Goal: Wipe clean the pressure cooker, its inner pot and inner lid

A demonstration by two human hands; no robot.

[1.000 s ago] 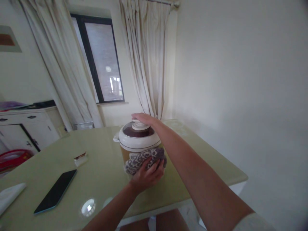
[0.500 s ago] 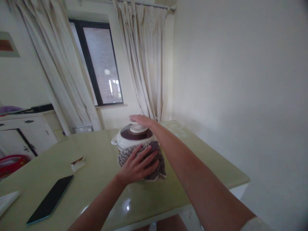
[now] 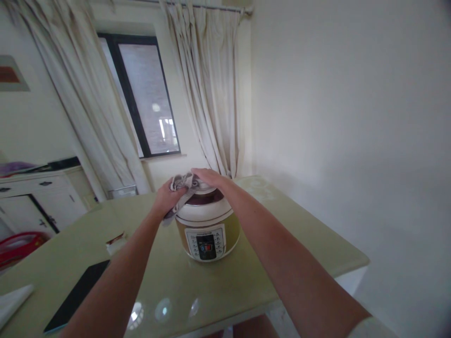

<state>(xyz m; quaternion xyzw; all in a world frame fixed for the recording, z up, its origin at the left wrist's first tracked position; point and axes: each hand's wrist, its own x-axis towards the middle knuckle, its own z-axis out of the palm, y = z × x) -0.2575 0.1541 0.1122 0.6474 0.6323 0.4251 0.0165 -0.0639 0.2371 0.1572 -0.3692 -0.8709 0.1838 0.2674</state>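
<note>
An electric pressure cooker [image 3: 230, 230] stands upright on the table, with a white and dark-brown lid, a gold-toned body and a front control panel [image 3: 207, 245]. My left hand [image 3: 169, 197] is closed on a crumpled grey and white cloth [image 3: 181, 202] at the lid's upper left side. Part of the cloth hangs down by the cooker's left edge. From above, my right hand [image 3: 209, 177] is wrapped over the lid knob [image 3: 206, 188], its fingers close to the cloth. Those fingertips and much of the knob are hidden.
On the green glossy table [image 3: 282, 253], a dark tablet-like device [image 3: 79, 293] lies left, partly behind my left forearm. A small packet [image 3: 115, 243] and a white object [image 3: 14, 300] are also there. Beyond are a white cabinet [image 3: 49, 192], red basin [image 3: 23, 246] and curtains [image 3: 214, 94].
My left hand has moved the cloth from the cooker's front up to the lid's left side, uncovering the control panel. My right hand stays at the knob.
</note>
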